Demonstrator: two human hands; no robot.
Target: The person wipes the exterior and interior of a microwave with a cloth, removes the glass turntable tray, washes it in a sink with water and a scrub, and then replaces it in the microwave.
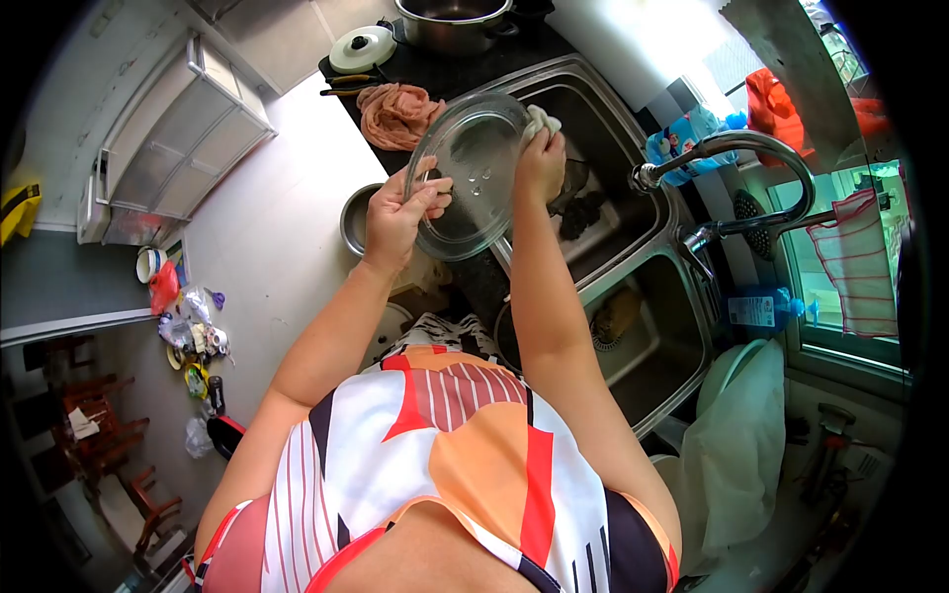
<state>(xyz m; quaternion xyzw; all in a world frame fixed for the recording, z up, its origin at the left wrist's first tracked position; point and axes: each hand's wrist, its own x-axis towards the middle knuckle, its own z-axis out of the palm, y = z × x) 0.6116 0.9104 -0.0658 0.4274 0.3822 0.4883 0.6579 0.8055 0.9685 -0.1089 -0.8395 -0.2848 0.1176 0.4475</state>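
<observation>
A round, clear glass dish [479, 198] with water drops on it is held up beside the sink. My left hand [400, 212] grips its left rim, thumb on the near face and fingers partly behind the glass. At the opposite rim, my right hand [541, 166] is closed around a crumpled whitish cloth [540, 123] pressed against the edge. Behind the right hand lies the upper sink basin [603, 128], with dark items in it. A salmon-coloured cloth [398, 114] rests on the counter just past the dish.
A curved faucet [781, 148] reaches in from the right. The second basin [652, 366] holds a brownish object [618, 314]. A steel pot [455, 25] and a white lid [363, 49] stand on the far counter. A metal bowl [354, 219] is left of the dish. Blue bottles [756, 310] line the window side.
</observation>
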